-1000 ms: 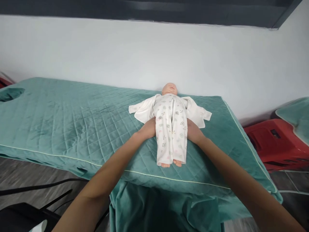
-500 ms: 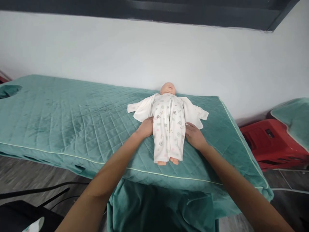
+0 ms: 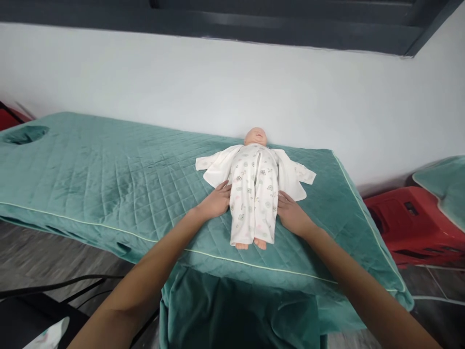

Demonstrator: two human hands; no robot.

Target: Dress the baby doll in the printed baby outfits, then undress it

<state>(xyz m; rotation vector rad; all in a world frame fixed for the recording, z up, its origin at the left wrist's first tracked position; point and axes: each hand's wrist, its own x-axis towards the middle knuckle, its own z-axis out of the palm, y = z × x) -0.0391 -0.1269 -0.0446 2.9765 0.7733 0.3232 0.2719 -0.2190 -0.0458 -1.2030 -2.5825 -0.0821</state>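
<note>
A baby doll lies on its back with its head by the wall and its bare feet toward me. White printed baby trousers cover its legs and most of its belly. Beneath it a white baby shirt is spread, sleeves out to both sides. At the left edge of the trousers rests my left hand, fingers stretched out against the cloth. My right hand lies along the opposite edge, its fingers also extended and touching the trouser side. Neither hand appears to grip anything.
The doll lies on a long bed with a green quilted cover, which has a face hole at the left end. On the right stands a red plastic stool with green cloth on it. A white wall runs behind.
Both hands have stayed beside the trousers. My left hand has slid slightly down and outward, showing more of its fingers. The camera view has shifted a little.
</note>
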